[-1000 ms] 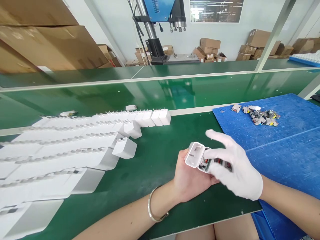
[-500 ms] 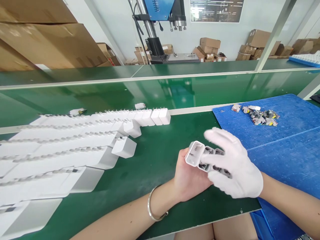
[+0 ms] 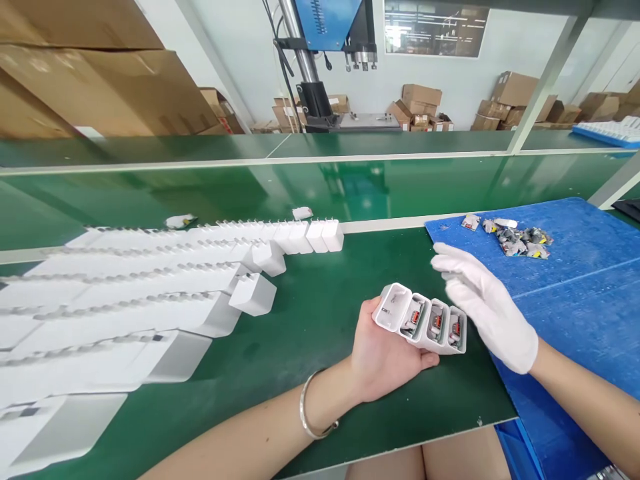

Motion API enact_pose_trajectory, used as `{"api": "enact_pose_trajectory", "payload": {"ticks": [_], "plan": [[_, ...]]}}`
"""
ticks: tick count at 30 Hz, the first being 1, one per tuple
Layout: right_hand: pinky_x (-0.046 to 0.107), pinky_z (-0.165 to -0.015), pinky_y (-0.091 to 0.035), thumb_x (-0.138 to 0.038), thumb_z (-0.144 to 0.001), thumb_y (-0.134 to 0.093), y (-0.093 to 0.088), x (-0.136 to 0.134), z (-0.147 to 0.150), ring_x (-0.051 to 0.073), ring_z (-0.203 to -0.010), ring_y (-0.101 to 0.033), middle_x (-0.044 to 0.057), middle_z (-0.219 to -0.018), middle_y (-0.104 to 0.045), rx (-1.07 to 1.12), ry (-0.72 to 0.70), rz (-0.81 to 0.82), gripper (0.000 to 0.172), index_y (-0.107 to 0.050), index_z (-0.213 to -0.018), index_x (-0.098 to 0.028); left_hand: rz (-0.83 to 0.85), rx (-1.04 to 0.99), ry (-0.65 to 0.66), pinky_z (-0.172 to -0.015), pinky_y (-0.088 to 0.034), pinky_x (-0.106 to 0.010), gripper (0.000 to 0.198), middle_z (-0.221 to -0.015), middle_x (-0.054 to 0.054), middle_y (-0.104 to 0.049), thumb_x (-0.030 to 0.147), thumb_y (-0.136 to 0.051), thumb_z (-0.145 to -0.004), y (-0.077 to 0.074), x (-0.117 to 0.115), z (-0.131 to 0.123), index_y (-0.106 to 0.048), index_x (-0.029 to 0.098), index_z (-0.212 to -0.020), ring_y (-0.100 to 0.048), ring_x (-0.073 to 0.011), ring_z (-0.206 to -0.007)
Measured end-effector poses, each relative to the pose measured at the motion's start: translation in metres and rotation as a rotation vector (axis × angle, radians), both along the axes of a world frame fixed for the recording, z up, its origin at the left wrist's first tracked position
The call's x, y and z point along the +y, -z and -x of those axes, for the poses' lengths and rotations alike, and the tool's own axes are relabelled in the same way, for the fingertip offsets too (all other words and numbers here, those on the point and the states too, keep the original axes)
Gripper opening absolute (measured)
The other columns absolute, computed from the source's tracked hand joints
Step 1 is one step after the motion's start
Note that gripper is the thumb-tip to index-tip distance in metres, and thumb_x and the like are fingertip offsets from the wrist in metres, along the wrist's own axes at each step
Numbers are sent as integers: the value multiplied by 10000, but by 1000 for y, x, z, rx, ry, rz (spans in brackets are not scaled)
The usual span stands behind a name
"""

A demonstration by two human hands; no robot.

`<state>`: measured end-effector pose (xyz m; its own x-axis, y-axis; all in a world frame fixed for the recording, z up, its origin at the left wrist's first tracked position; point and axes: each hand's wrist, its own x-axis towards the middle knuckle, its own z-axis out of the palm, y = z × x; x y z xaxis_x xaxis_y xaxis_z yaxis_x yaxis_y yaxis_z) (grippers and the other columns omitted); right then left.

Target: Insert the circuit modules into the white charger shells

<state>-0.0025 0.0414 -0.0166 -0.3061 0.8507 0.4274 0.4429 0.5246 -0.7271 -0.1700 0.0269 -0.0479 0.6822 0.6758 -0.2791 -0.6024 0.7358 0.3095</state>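
My bare left hand [image 3: 383,363] grips a row of white plastic charger housings [image 3: 425,345] side by side, their open ends tilted up toward me. Small circuit boards with orange-red parts [image 3: 436,323] sit inside three of them, while the leftmost housing [image 3: 394,307] shows a bare inside with small metal contacts. Just right of the row is my right hand [image 3: 485,307], in a white glove, fingers stretched out and holding nothing. Beyond it, a small pile of circuit board assemblies [image 3: 525,241] lies on the blue sheet [image 3: 565,293].
Long rows of white housings [image 3: 185,310] cover the left of the green table [image 3: 300,360]. Two small pale pieces [image 3: 303,213] lie behind them. A blue press machine [image 3: 327,23] and cardboard boxes [image 3: 421,100] stand at the back; a white post [image 3: 543,80] rises at right.
My right hand has moved right, off the housings, uncovering the boards inside. My left hand keeps its grip on the row, almost in place. The view has shifted slightly.
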Motion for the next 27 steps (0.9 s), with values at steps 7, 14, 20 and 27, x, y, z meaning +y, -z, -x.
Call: {"api": "enact_pose_trajectory", "payload": {"ticks": [7, 14, 20, 27], "plan": [[482, -751, -548, -355, -639, -701, -2, -13, 27, 311, -928, -640, 117, -1073, -651, -519, 109, 35, 733, -464, -1313, -192, -90, 30, -84, -690, -388, -303, 382, -803, -82, -631, 451, -421, -748, -4, -2, -2, -633, 141, -819, -553, -225, -796], [425, -827, -527, -340, -690, -660, 13, 0, 37, 264, -1019, -607, 123, -1219, -570, -274, -35, 13, 624, -467, -1268, -204, -280, 74, -340, -651, -395, -315, 373, -795, -64, -641, 443, -600, -637, 8, 7, 11, -635, 163, -881, -564, -245, -778], [313, -892, -480, -389, -868, -480, -30, 82, -23, 190, -1041, -607, 88, -1165, -631, -317, 196, 161, 389, -578, -1180, -178, -347, 87, -516, -605, -437, -334, 371, -862, -95, -634, 424, -576, -627, 7, 28, 24, -631, 150, -870, -562, -244, -763], [392, -874, -446, -391, -722, -655, -21, 172, -79, 294, -1011, -613, 164, -1100, -666, -736, 540, 176, 541, -602, -1206, -154, -318, 40, -423, -598, -470, -348, 348, -906, -129, -644, 410, -534, -666, 11, 32, 25, -631, 138, -861, -588, -277, -801]]}}
